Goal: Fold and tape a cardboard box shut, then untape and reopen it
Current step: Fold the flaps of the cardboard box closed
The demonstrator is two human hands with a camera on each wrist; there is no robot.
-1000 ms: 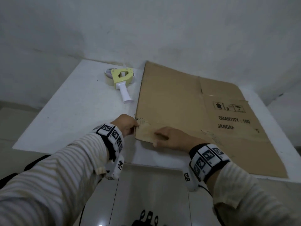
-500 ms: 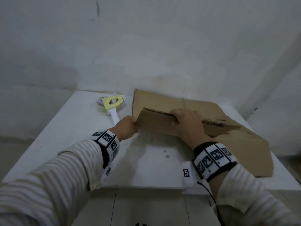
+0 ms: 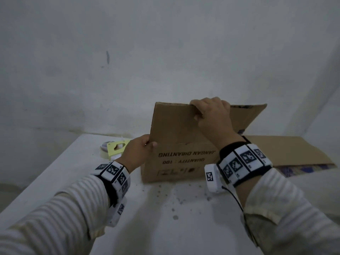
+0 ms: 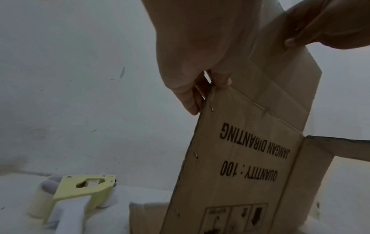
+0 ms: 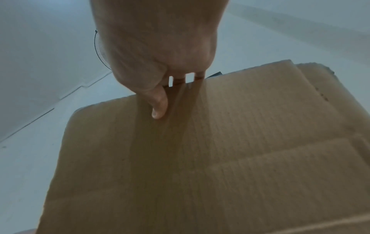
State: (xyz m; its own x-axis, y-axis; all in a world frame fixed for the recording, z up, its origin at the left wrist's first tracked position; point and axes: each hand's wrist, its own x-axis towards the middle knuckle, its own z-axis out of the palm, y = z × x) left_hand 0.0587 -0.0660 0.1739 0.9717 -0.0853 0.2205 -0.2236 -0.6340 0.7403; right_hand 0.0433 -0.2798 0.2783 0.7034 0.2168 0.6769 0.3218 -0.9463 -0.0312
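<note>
Step in hand, as I judge it: raising the flattened cardboard box (image 3: 181, 144) off the table (image 3: 165, 218) and squaring it into a tube before any flap is folded.

Left grip (image 3: 137, 153): fingers curled round the box's left vertical edge, thumb on the printed face, pinching just above the stapled seam, as the left wrist view shows. Right grip (image 3: 211, 116): fingers hooked over the top edge of the raised panel, thumb pressed on the near face. Both grips hold the box; neither is free.

The box stands on its lower edge between the two grips, print upside down. To the right of the right grip, the rest of the cardboard trails down and lies flat on the table.

To do this well, I would keep the left grip as the fixed hinge and let the right grip pull the top edge away and across, so the panels open along their creases and do not buckle. The bottom edge should stay planted on the table.

Beyond the left grip, on its outer side, lies the tape dispenser (image 3: 115, 150), near but not touching the box.

Hard to make out:
- the box's inside and far panels, hidden behind the raised face;
- right fingertips, hidden behind the cardboard;
- the dispenser's handle, covered by the left grip in the head view;
- whether old tape remains on the flaps.
</note>
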